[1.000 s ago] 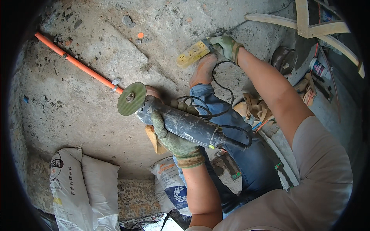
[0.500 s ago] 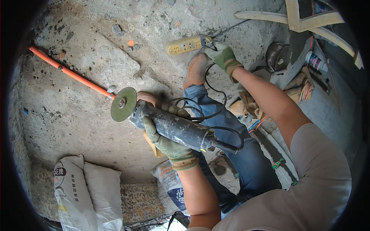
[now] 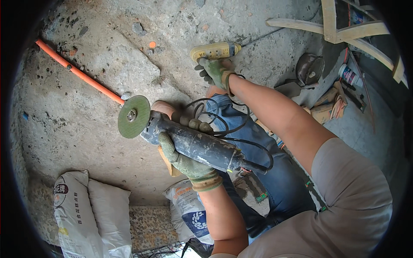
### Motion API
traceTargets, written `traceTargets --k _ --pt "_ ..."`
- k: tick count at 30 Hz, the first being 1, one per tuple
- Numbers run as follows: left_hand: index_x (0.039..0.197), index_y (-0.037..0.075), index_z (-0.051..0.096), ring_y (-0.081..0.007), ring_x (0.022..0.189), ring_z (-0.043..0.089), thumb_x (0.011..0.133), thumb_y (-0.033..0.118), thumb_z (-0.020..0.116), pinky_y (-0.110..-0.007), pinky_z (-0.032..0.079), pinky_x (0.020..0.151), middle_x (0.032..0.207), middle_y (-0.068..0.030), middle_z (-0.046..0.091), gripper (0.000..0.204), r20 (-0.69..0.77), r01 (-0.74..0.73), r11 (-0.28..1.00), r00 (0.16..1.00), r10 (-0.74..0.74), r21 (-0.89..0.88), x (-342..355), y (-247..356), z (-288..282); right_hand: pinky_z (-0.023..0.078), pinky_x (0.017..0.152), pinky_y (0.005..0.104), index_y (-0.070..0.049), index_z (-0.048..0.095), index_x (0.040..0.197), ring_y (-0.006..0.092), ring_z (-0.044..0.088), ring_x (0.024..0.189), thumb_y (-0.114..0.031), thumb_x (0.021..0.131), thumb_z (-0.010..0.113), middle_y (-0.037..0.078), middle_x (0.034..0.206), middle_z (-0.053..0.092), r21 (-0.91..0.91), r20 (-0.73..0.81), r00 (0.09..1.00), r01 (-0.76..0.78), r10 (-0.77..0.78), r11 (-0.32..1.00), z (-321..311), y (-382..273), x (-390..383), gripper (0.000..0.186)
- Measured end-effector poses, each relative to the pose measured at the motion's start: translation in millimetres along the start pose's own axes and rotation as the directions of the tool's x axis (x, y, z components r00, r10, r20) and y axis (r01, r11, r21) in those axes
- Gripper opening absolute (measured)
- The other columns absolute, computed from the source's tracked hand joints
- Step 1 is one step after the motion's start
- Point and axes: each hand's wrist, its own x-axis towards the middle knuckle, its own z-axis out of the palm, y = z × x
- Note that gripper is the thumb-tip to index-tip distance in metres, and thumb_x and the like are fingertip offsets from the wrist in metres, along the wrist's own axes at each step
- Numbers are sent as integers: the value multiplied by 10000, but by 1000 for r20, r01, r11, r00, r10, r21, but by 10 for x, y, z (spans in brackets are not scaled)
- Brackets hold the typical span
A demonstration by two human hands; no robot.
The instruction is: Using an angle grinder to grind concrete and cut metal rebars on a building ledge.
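My gloved left hand (image 3: 187, 165) is closed around a scuffed grey-blue angle grinder (image 3: 198, 145), held lengthwise over my legs with its green disc (image 3: 137, 107) at the left end. A black cord (image 3: 236, 128) loops from the grinder beside my jeans. My gloved right hand (image 3: 211, 69) has its fingers apart just below a yellow power strip (image 3: 213, 49) on the floor, over my bare foot; I see nothing in it.
An orange conduit (image 3: 86, 79) crosses the rough concrete floor (image 3: 86, 133). White sacks (image 3: 107, 215) lie at the lower left. Wooden strips (image 3: 361, 32), a metal bowl (image 3: 309, 69), a white bucket (image 3: 350, 75) and scattered tools and scraps line the right side.
My right hand has left the plug end of the power strip and moved down and left, its fingers now apart. The grinder has shifted slightly left in view, still in my left hand.
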Motion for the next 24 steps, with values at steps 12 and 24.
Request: traceTargets --k 12,24 --pt "1270 28 506 -221 831 568 920 492 605 -399 531 734 982 -82 558 590 -139 -99 994 985 104 44 31 88 105 362 432 223 -142 652 950 54 523 552 -313 930 662 -25 746 643 421 84 996 -55 21 905 50 2 -100 172" --pt "1219 7 574 -252 910 625 928 434 631 -424 506 861 1024 -113 672 519 -17 -36 998 999 35 -57 57 115 60 404 509 239 -105 623 935 89 508 588 -243 909 585 16 773 650 640 -51 976 -129 210 757 149 87 976 145"
